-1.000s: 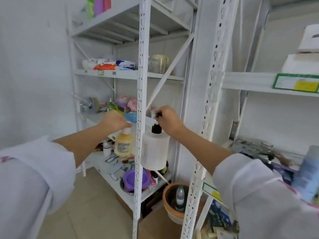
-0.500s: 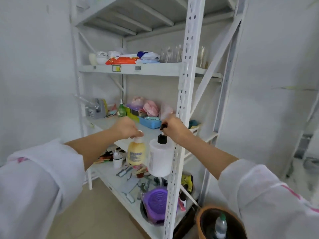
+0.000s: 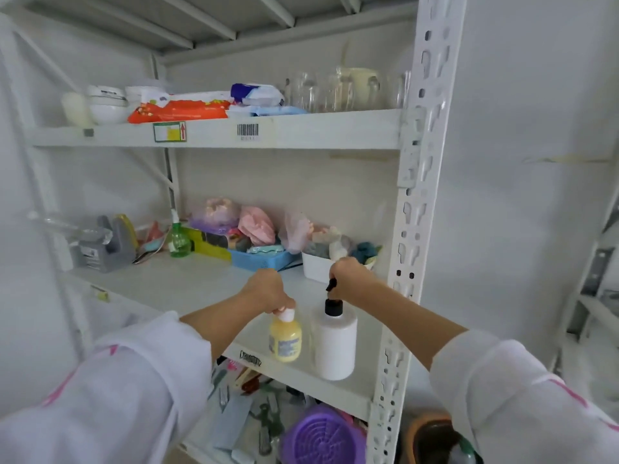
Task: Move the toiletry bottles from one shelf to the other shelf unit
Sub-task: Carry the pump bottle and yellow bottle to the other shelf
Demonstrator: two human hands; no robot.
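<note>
Head view: a yellow bottle (image 3: 285, 339) is being gripped by its white cap in the left hand (image 3: 266, 291), and a white bottle (image 3: 334, 343) is being gripped by its black pump in the right hand (image 3: 350, 279). Both bottles are being held side by side at the front edge of the middle shelf (image 3: 187, 286); contact with it cannot be told.

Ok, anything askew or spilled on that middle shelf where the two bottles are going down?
Nothing stands out. The yellow bottle and the white pump bottle hang upright at the middle shelf's front edge, gripped at their tops by the left hand and right hand. No spill shows.
</note>
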